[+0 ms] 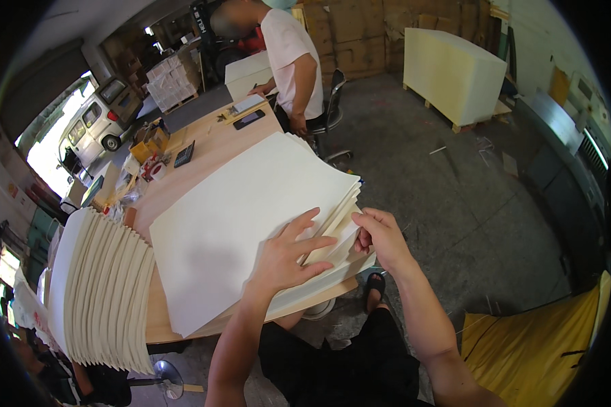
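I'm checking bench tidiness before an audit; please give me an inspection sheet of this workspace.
Surface: wooden table, partly covered.
Job's things: large white sheets, layered, separated at the right edge; rippled pale stack at left.
Clutter: black calculator, phone, tape roll farther along.
Left hand: spread on the white sheets.
Right hand: fingers curled at their right edge; grip unclear.
Cables: nothing seen clearly.
Surroundings: another person beyond the table; chair, van, large pale load.

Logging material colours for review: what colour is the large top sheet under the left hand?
The large top sheet is plain white, seen best in the head view.
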The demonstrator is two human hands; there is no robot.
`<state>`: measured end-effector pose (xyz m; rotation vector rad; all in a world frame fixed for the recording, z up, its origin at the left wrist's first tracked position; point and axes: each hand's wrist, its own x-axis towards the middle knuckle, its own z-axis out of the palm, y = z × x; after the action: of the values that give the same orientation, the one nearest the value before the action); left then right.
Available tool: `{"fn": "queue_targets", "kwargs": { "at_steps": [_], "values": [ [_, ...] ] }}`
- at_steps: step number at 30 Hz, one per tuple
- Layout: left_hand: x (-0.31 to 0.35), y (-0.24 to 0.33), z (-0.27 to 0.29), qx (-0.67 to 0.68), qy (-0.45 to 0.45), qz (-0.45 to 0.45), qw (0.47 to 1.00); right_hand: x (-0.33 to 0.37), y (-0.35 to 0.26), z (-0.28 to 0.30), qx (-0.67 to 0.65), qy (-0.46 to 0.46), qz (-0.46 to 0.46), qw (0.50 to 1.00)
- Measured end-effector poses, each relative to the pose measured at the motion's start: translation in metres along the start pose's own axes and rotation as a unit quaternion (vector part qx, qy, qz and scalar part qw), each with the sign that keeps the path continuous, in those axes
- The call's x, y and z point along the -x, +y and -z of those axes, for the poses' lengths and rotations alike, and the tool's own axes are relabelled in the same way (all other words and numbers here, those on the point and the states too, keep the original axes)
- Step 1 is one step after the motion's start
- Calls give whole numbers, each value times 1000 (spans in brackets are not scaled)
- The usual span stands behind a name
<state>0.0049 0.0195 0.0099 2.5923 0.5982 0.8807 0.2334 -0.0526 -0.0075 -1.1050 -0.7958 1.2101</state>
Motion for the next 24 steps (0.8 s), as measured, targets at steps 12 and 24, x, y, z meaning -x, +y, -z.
{"fn": "queue_targets", "kwargs": {
  "at_steps": [12, 24],
  "values": [
    [2, -9, -3, 1, -4, -2, 1000, 2, -9, 8, 58, -32, -24, 998],
    [0, -6, 0, 0, -13, 7, 1000, 6, 0, 22, 76, -63, 13, 995]
  ]
}}
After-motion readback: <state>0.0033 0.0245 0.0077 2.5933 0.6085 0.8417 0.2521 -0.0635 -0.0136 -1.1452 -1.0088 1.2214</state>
